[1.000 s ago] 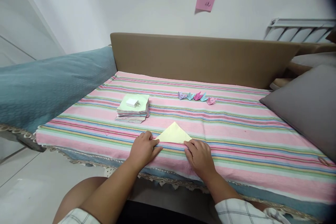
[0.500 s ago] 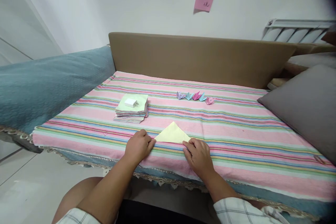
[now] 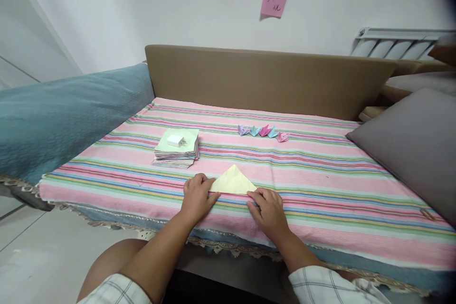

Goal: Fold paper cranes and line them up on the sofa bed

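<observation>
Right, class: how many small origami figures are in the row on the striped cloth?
5, beyond the yellow folded paper. Left to right: purple figure, light-blue figure, magenta figure, second light-blue figure, pink figure. None seems hidden.

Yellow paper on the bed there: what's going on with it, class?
A person has the left hand at the left corner of the yellow paper and the right hand at its right corner. It lies as a triangle on striped cloth. Beyond it are a paper stack topped by a white plug, and a row of small folded papers.
</observation>
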Tool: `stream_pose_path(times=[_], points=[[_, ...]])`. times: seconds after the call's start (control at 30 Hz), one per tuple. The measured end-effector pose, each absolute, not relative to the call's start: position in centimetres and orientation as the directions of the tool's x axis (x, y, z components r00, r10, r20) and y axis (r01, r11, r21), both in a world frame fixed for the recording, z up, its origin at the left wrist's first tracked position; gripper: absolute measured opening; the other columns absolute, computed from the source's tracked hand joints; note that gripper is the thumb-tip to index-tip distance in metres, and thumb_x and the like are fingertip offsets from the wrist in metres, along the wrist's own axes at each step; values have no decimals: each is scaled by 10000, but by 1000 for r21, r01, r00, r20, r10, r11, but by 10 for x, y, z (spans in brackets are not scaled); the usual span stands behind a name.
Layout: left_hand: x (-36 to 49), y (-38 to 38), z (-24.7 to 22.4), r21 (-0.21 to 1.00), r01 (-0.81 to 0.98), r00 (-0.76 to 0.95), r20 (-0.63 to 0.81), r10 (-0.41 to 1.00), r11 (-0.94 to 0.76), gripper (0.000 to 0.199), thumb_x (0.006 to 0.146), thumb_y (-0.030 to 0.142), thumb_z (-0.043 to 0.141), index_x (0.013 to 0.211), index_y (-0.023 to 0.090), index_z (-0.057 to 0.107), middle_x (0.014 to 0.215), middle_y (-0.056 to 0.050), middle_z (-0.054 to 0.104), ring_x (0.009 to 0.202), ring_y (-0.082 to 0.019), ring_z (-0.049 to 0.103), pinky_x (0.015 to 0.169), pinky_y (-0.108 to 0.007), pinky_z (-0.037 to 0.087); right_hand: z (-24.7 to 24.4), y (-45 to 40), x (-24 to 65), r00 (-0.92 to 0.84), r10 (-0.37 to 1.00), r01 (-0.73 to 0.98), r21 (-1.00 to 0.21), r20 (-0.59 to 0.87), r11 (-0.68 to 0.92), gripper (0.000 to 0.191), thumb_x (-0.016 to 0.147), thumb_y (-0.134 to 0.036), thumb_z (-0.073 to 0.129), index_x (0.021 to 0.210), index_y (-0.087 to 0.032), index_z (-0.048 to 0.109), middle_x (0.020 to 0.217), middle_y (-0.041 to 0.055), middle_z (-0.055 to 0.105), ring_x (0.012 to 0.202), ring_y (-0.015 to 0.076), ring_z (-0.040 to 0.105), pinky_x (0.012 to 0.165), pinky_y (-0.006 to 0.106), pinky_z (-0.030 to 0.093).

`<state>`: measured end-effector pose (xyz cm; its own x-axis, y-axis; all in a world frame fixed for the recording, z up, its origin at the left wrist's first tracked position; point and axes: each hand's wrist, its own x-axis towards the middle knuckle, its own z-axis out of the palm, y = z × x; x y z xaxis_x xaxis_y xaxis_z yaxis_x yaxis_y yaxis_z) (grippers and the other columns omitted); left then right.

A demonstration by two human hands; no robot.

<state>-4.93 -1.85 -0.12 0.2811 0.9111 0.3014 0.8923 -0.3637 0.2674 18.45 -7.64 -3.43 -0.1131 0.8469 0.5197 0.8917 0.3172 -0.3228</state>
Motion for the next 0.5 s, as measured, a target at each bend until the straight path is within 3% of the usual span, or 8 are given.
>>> stream_pose_path(times=[0.2,0.5], points=[[-48,-18,1,335,871,266,294,918,-359,348,739,352,633,1073,263,605,1004,-42,497,988,-226,475,902,-393,337,-42,-67,196,76,873,874,-454,481,174,359,858,-395,473,1169,-234,555,1083,84,565,1030,253,497,860,406,384],[-47,-16,2,435,808,284,305,909,-398,117,746,229,590,861,216,608,924,-18,569,918,-190,508,844,-336,348,-42,-62,199,118,892,828,-539,437,154,327,835,-389,483,1100,-239,601,1045,76,586,995,250,522,837,398,402]])
